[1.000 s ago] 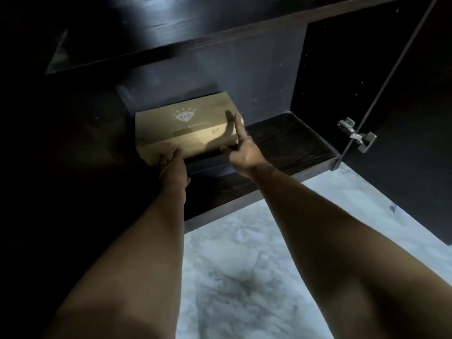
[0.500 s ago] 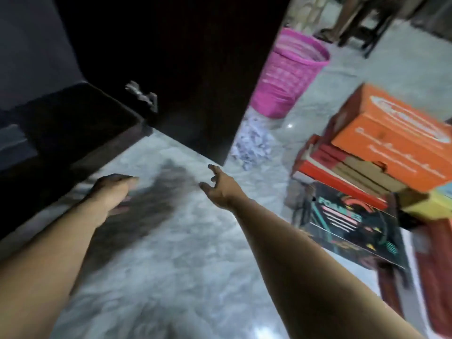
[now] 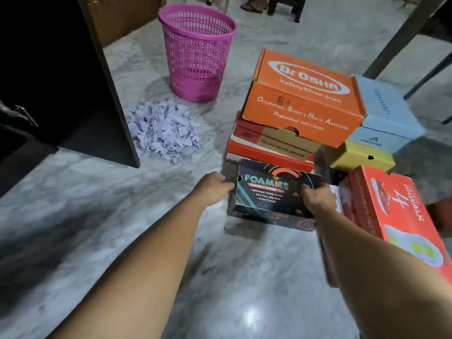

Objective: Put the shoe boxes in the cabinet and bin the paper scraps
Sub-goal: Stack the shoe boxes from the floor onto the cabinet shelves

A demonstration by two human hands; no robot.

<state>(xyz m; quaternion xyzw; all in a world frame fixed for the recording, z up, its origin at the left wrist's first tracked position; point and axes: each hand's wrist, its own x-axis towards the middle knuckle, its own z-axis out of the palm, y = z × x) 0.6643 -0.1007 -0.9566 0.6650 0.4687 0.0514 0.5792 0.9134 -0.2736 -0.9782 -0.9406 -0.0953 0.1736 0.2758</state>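
Black Foamies shoe box (image 3: 274,194) on the marble floor (image 3: 122,216), foremost of the stacked boxes, is clamped endwise between left hand (image 3: 211,189) and right hand (image 3: 318,198); pickup step, so next requires lifting toward the cabinet (image 3: 61,81).

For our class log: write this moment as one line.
left hand, right hand: gripping black Foamies box | paper scraps: on floor

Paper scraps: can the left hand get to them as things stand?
Probably yes. The left hand rests against the black Foamies box; bare floor lies between it and the paper scraps, with nothing blocking.
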